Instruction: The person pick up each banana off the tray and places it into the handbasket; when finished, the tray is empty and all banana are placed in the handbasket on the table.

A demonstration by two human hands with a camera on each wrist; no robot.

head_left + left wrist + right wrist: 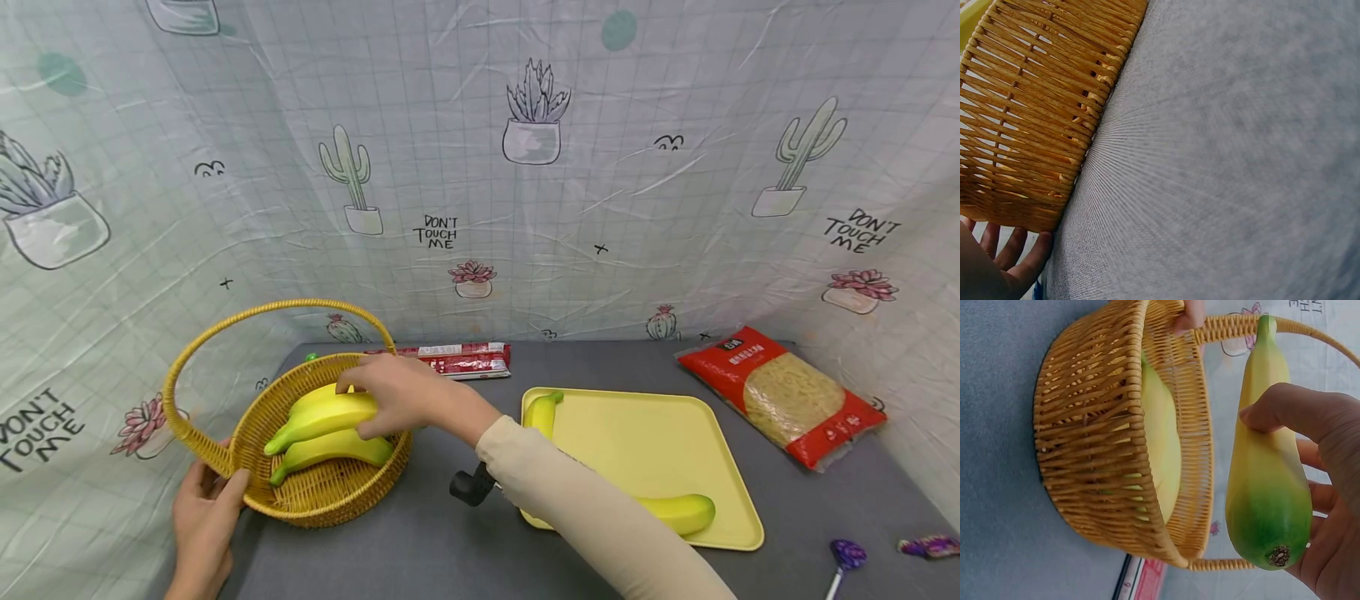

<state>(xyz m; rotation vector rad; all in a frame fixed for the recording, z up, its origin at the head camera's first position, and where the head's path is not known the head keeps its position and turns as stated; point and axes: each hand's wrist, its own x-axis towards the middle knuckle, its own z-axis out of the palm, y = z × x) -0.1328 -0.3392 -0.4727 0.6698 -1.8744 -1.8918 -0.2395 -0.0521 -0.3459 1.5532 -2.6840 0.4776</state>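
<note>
— That cactus-print sheet (480,167) hangs all round, and the grey table (450,550) in front of it carries everything. What's biggest on it?

— The yellow tray (660,433), right of the wicker basket (315,492), with one banana (675,510) near its front edge and another (542,410) at its back corner. Beyond the tray lies a red noodle packet (783,396); behind the basket, a red wrapper (457,360).

— And the hands?

— The left hand (198,521) steadies the basket at its near rim, fingers (1022,262) spread against the weave. The right hand (397,392) holds a banana (1266,469) over the basket, thumb and fingers (1285,409) curled round its middle, above one already lying inside (330,448).

— How would it handle?

— Light and stiff, I'd judge, with a smooth, slightly slippery skin; the thick middle is the sure place to grip. It's yellow, shading green toward both ends.
</note>
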